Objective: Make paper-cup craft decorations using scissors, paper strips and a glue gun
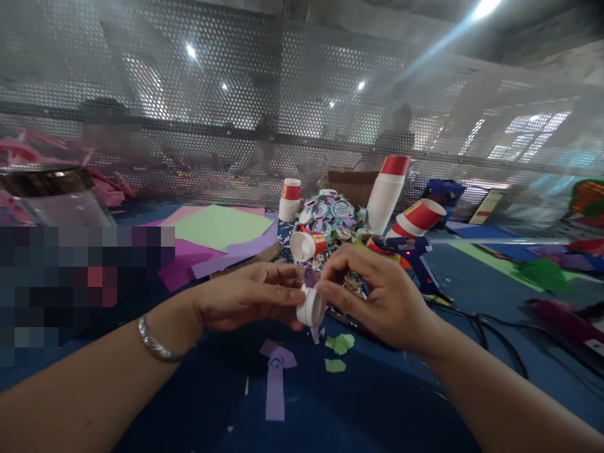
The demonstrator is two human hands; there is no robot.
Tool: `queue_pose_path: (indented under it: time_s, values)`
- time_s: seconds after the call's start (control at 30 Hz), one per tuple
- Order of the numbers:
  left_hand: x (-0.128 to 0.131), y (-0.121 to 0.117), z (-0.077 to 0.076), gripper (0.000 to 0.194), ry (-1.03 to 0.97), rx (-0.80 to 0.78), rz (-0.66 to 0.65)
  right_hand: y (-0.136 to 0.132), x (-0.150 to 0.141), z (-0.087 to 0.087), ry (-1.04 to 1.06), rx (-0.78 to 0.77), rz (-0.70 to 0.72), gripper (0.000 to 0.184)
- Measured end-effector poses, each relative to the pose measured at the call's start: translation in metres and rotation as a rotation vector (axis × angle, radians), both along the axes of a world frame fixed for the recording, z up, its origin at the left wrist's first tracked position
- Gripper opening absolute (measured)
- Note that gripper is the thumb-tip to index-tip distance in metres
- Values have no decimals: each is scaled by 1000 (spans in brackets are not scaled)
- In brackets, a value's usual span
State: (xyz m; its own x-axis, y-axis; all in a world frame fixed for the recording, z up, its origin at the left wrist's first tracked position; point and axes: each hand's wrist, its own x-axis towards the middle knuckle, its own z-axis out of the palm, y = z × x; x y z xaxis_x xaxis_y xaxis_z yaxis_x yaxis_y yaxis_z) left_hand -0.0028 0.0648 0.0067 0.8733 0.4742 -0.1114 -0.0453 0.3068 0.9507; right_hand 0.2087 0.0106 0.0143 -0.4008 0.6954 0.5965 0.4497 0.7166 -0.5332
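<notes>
1. Blue table [377,409], perforated metal screen [302,82] behind.
2. White ring [310,308] sits above the table; my left hand [252,294] pinches its side.
3. My right hand [380,292] has fingertips bunched at the upper rim; cannot tell whether they grip.
4. Judgement: steady the ring left-handed; press the purple scrap [309,277] lightly, avoiding dents.
5. Hidden: left fingertips, the scrap's lower end.
</notes>
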Motion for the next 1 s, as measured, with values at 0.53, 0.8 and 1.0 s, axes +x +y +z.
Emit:
queue_pose_path:
  time_s: [0.53,0.8,1.0]
  values:
    - [-1,0,-5,23,14,-63,-100,5,0,-1,62,-227,33,13]
    - [-2,6,-5,20,-147,-92,-1,10,3,-9,166,-263,-77,19]
    - [-3,11,0,28,-299,-151,180,12,2,-12,189,-295,-93,20]
